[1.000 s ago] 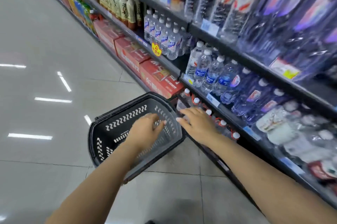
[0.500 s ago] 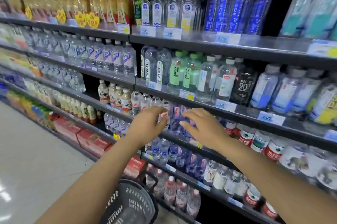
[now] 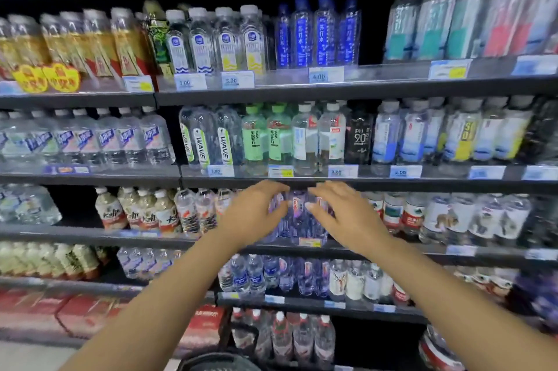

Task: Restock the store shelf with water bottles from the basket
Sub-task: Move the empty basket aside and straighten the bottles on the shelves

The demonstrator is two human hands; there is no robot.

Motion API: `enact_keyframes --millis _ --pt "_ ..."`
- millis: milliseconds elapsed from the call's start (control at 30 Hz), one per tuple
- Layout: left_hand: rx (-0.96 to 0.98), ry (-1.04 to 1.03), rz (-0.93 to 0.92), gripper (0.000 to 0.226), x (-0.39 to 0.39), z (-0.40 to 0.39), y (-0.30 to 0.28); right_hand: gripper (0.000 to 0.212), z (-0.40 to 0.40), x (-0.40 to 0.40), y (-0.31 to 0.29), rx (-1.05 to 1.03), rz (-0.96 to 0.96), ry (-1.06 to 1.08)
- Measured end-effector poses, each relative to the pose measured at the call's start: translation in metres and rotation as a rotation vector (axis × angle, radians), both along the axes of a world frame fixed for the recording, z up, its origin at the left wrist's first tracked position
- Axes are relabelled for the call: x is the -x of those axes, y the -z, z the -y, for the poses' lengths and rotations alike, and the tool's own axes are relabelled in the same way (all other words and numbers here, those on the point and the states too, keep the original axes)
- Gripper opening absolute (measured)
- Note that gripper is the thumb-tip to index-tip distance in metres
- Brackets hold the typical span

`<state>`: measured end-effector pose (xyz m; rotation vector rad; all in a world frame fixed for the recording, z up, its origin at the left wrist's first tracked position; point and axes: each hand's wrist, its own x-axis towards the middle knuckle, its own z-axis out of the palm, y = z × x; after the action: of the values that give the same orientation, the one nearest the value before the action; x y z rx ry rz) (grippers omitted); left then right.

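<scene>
Left hand (image 3: 253,213): fingers loosely spread, at the purple-tinted water bottles (image 3: 297,213); contact unclear.
Right hand (image 3: 347,213): likewise spread, holding nothing.
Shelf (image 3: 90,234): stocked.

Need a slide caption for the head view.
Left hand and right hand reach toward clear purple-labelled plastic bottles on the black store shelf.

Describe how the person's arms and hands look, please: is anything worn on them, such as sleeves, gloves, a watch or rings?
Both forearms are bare as far as the picture shows them; no sleeve edge comes into view. The left hand and the right hand wear no gloves. No watch, bracelet or band shows on either wrist, and I see no rings, though the picture is somewhat blurred. The fingernails look short and unpainted.
</scene>
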<state>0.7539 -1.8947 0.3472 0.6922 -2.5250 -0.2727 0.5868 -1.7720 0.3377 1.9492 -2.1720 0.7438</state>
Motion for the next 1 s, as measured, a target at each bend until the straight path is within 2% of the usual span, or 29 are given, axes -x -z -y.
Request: enact_keyframes --millis 133,267,367,433,500,567,800,1000 --pt "-0.082 0.047 0.166 0.042 0.005 0.016 0.047 0.048 0.001 -0.002 0.046 -0.136 0.006 0.051" --pt "-0.176 0.031 0.234 0.043 0.014 0.031 0.088 0.081 0.012 0.007 0.079 -0.173 0.034 0.083" --pt "-0.203 0.023 0.238 0.038 0.019 0.043 0.129 0.087 0.026 0.016 0.121 -0.202 0.038 0.102" --pt "-0.218 0.017 0.247 0.033 0.021 0.055 0.169 0.080 0.034 0.019 0.162 -0.226 0.063 0.141" --pt "-0.232 -0.032 0.274 0.037 0.024 0.067 0.214 0.062 0.044 0.021 0.207 -0.179 0.064 0.162" --pt "-0.238 -0.064 0.287 0.039 0.028 0.080 0.258 0.048 0.054 0.024 0.248 -0.225 0.089 0.174" --pt "-0.251 -0.142 0.314 0.045 0.048 0.122 0.402 0.048 0.097 0.049 0.394 -0.297 0.114 0.209" --pt "-0.269 -0.185 0.176 0.050 0.073 0.157 0.492 0.050 0.134 0.068 0.480 -0.227 0.074 0.233"
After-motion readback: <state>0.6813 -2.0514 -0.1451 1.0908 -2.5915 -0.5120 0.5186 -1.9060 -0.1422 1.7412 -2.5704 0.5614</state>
